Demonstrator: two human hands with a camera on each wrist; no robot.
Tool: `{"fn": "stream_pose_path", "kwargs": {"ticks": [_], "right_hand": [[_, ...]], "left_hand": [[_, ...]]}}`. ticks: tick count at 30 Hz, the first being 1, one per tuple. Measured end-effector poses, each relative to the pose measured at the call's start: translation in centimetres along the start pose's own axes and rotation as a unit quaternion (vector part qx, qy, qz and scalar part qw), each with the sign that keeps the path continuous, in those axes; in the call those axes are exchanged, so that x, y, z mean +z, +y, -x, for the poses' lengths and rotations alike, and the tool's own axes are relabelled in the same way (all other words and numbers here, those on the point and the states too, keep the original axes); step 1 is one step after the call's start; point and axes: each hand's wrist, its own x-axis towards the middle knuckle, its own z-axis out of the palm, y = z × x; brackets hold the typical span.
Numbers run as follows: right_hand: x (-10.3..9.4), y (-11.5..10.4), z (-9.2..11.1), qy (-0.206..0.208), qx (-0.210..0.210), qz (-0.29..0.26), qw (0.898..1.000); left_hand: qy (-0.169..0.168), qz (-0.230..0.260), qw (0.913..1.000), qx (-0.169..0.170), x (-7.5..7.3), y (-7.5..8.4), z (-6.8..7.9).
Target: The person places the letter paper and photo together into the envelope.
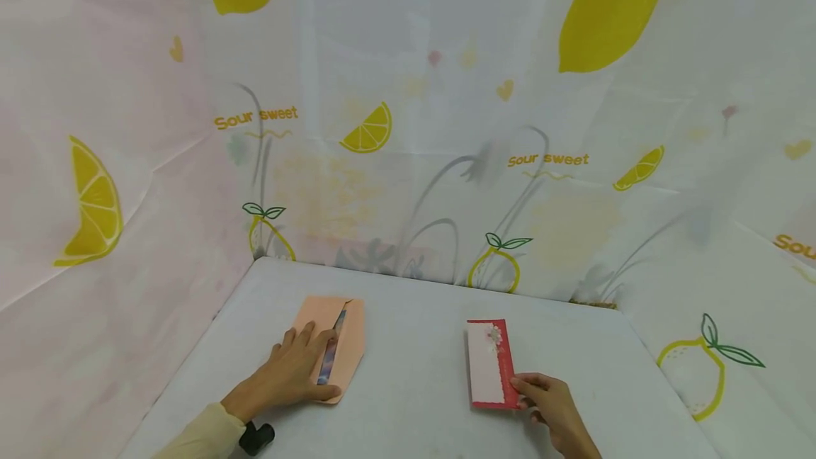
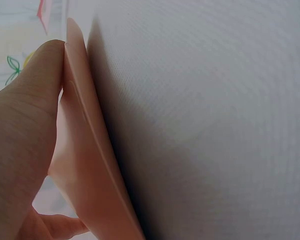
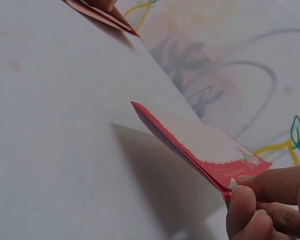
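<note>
A peach paper envelope (image 1: 353,349) lies on the left part of the table, a blue-purple printed sheet (image 1: 329,358) showing in its opening. My left hand (image 1: 290,374) rests on it with fingers spread; close up, the thumb (image 2: 32,95) touches the envelope's edge (image 2: 87,135). At the right, my right hand (image 1: 551,406) pinches a folded red and white card (image 1: 486,367) with a floral print by its right edge, between thumb and fingers. The right wrist view has the card (image 3: 200,137) tilted above the table, casting a shadow. Its inside is hidden.
The white-covered table (image 1: 408,374) is enclosed by fabric walls (image 1: 408,183) printed with lemons and "Sour sweet" lettering. A small black object (image 1: 257,438) sits by the left wrist.
</note>
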Motion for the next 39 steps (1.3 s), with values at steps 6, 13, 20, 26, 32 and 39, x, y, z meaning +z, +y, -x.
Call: {"fn": "stream_pose_path", "kwargs": {"ticks": [6, 13, 20, 26, 32, 39], "right_hand": [[0.7, 0.0, -0.1, 0.001, -0.008, 0.005, 1.000], [1.5, 0.0, -0.2, -0.010, -0.010, 0.007, 1.000], [2.3, -0.4, -0.2, -0.021, -0.016, 0.003, 1.000], [3.0, -0.6, -0.1, -0.032, -0.023, 0.000, 0.999], [3.9, -0.9, -0.1, -0.040, -0.025, 0.005, 0.999], [5.2, -1.6, 0.0, -0.054, -0.036, 0.008, 0.998]], "left_hand": [[-0.001, 0.001, 1.0000, 0.000, 0.1, 0.1, -0.1], [-0.002, -0.001, 1.0000, -0.002, 0.1, 0.2, 0.0], [0.003, -0.007, 1.0000, -0.002, 0.2, 0.1, -0.1], [0.001, -0.005, 1.0000, -0.005, 0.1, 0.3, -0.1], [-0.003, 0.000, 1.0000, -0.004, 0.0, 0.4, 0.1], [0.003, -0.002, 1.0000, -0.002, 0.0, 0.3, -0.1]]}}
